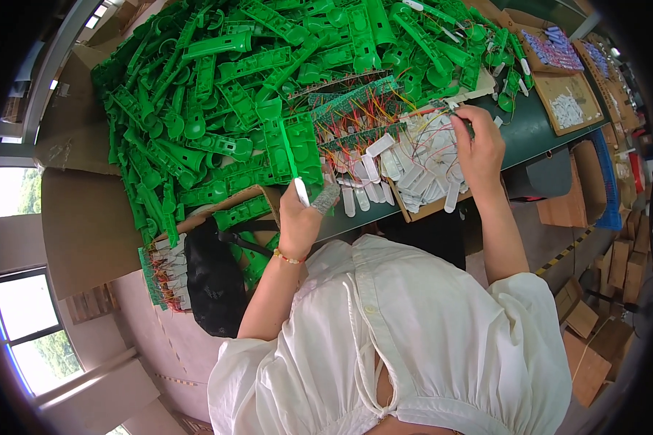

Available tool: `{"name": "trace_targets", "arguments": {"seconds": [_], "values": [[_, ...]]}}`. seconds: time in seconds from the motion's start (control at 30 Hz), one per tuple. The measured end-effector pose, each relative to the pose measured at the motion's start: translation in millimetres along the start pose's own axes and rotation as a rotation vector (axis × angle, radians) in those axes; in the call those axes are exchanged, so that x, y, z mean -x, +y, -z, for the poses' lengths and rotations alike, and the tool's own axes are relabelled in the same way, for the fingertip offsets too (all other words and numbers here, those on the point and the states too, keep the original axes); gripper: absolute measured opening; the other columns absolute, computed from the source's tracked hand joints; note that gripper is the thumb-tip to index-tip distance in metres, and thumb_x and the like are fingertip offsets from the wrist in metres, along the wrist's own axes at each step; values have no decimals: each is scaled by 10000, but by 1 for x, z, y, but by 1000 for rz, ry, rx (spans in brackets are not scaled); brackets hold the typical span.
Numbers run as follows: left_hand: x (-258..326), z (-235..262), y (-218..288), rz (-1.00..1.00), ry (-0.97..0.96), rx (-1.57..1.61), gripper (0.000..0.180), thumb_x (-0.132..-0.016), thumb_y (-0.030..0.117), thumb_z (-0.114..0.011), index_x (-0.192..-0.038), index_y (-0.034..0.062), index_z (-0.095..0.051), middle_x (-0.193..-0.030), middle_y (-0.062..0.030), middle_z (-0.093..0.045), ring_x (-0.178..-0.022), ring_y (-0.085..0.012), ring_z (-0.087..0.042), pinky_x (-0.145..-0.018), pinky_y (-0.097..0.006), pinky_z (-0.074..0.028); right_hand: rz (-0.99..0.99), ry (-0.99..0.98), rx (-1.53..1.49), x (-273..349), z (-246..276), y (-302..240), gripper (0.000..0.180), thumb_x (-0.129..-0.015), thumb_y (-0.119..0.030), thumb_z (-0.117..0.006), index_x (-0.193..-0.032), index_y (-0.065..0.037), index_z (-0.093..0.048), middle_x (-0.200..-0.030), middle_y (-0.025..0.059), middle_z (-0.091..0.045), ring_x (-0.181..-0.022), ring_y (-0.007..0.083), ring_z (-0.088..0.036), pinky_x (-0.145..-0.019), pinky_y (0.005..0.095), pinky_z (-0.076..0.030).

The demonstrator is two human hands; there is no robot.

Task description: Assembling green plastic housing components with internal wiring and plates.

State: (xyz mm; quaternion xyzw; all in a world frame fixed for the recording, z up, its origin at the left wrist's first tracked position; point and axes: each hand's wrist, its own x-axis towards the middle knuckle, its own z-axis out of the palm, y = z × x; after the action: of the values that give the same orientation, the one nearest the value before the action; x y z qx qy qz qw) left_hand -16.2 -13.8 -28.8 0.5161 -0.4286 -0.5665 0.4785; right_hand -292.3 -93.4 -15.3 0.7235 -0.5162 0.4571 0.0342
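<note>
My left hand [300, 219] is closed around a slim green plastic shell [291, 154] with a white end piece [301, 191], which points away from me over other green shells. Something grey [327, 197] covers one of its fingers. To the right, my right hand [480, 147] has thumb and forefinger pinched on thin wires [442, 110], above the white pieces; whatever is at their end is too small to make out. Between the hands lie green circuit boards [359, 101] with red and yellow wires, and a heap of white plastic pieces [413, 174].
A large pile of green shells [218, 80] fills the far and left side of the table. A cardboard tray [595, 109] with small white parts stands at the right, beside a box of purple-blue cylinders [551, 49]. A black bag [214, 283] hangs near my left arm.
</note>
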Motion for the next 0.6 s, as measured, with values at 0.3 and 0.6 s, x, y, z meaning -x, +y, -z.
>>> {"name": "trace_targets", "arguments": {"seconds": [0.3, 0.6], "values": [[-6, -38, 61, -449, -159, -244, 399, -729, -10, -680, -1095, -1, -523, -1024, -74, -630, -914, -132, -574, -801, -271, -461, 430, -131, -257, -2, 15, -69, 233, -650, 23, -697, -850, -28, -589, -840, 84, -611, -638, 232, -588, -527, 307, -470], [-2, -40, 48, -533, 190, -271, 431, -655, -52, -727, -1021, -12, -504, -812, -49, -631, -779, -118, -570, -752, -253, -449, 349, -214, -332, -3, 4, -90, 291, -644, 10, -706, -901, -30, -574, -838, 82, -612, -680, 241, -598, -551, 316, -483]]}}
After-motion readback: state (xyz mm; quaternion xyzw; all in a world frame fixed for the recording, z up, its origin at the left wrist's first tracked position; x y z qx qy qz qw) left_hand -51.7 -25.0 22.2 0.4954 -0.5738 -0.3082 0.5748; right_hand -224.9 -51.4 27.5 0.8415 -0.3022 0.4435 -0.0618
